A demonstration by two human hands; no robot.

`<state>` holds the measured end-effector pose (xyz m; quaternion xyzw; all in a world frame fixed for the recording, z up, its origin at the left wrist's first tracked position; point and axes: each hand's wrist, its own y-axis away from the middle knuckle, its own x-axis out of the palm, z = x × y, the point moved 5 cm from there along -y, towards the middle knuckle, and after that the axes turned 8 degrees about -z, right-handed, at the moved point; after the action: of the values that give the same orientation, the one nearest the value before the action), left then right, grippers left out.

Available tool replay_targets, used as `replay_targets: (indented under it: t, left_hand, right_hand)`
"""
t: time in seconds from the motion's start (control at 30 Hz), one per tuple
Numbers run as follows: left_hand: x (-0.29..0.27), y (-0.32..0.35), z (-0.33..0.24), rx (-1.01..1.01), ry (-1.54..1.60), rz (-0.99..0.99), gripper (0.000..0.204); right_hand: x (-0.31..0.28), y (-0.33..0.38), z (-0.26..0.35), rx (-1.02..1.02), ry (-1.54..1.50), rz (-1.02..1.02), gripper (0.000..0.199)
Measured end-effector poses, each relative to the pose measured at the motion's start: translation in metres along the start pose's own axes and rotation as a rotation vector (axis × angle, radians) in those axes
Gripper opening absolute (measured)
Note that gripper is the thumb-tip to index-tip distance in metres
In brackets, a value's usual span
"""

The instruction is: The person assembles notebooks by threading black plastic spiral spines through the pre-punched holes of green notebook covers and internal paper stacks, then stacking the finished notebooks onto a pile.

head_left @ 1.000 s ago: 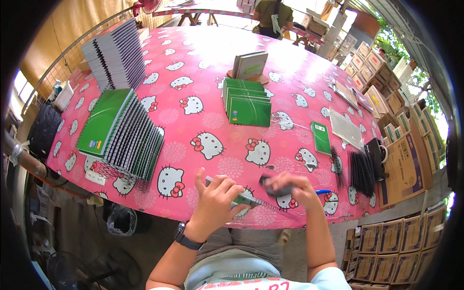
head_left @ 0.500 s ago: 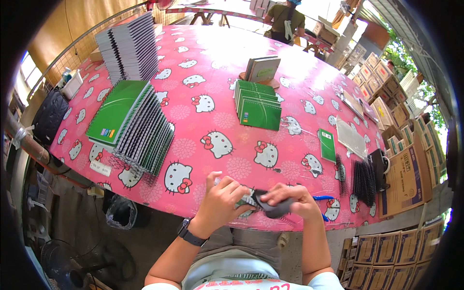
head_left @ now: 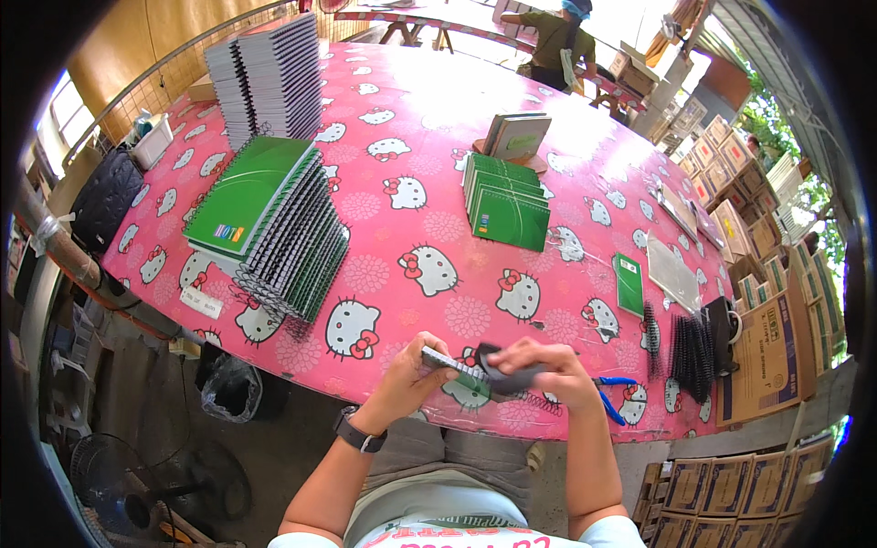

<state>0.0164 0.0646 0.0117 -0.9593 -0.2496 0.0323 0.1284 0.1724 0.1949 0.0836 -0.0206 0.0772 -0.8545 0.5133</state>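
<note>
Near the table's front edge my left hand [head_left: 413, 379] is closed on a small spiral notebook [head_left: 443, 359], its bound edge turned up. Just to the right, my right hand [head_left: 553, 370] grips a dark grey, block-like object [head_left: 508, 376]. Its near end meets the end of the notebook's bound edge; motion blur hides its exact kind. Blue-handled pliers [head_left: 616, 402] lie on the table right of my right hand, partly hidden by the wrist. A loose wire coil [head_left: 545, 402] shows below that hand.
A tall stack of green spiral notebooks [head_left: 265, 210] stands left, with white-paged stacks [head_left: 274, 82] behind. Small green notebooks [head_left: 510, 217] sit mid-table. At right are a single green booklet [head_left: 628, 285], black binding coils [head_left: 692, 358] and cartons [head_left: 767, 352]. Another person [head_left: 562, 46] stands far off.
The notebook in my left hand has tilted so its bound edge shows more. The dark object stays in my right hand, which has shifted slightly. The whole view has moved a little.
</note>
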Motion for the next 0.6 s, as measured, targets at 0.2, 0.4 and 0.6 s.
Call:
replay_targets:
  t: [0.2, 0.4, 0.6]
  left_hand:
    - [0.001, 0.002, 0.000, -0.058, 0.151, 0.015, 0.023]
    - [0.002, 0.000, -0.013, 0.070, -0.050, -0.014, 0.027]
    - [0.013, -0.003, -0.057, 0.178, -0.134, -0.064, 0.030]
  right_hand:
    - [0.012, -0.008, 0.012, -0.029, -0.119, 0.118, 0.030]
    - [-0.010, -0.010, 0.013, -0.170, 0.772, -0.174, 0.046]
    - [0.057, 0.005, 0.039, -0.118, 0.619, -0.268, 0.032]
